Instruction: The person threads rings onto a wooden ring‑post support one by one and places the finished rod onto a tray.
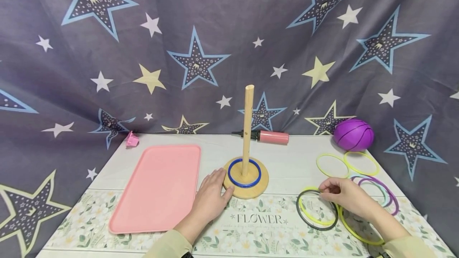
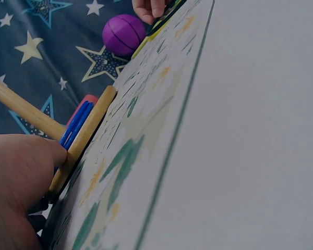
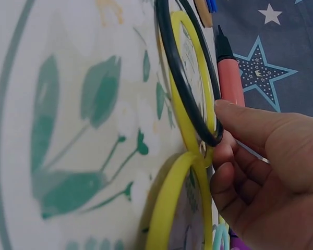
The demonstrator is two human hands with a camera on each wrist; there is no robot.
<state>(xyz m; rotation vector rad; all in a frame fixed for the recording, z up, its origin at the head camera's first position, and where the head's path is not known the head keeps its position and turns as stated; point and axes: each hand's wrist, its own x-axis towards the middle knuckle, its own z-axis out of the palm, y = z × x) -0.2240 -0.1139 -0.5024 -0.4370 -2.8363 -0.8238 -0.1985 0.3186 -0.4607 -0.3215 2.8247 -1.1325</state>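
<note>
A ring-toss stand has a round wooden base (image 1: 263, 186) and an upright wooden peg (image 1: 247, 126). Around the peg's foot lies a blue ring (image 1: 229, 174). My left hand (image 1: 211, 196) rests against the base's left edge, its thumb touching the rim; in the left wrist view the thumb (image 2: 55, 153) is near the blue ring. On the right, my right hand (image 1: 346, 196) pinches the edge of a black ring (image 1: 298, 210) between thumb and fingers. In the right wrist view the black ring (image 3: 180, 78) overlaps a yellow ring (image 3: 177, 107).
A pink tray (image 1: 161, 186) lies left of the stand. Behind the peg is a red hand pump (image 1: 274, 137). Several yellow, purple and light-blue rings lie right, before a purple ball (image 1: 354, 134). A small pink item (image 1: 132, 139) stands back left. A star-patterned curtain (image 1: 222, 11) hangs behind.
</note>
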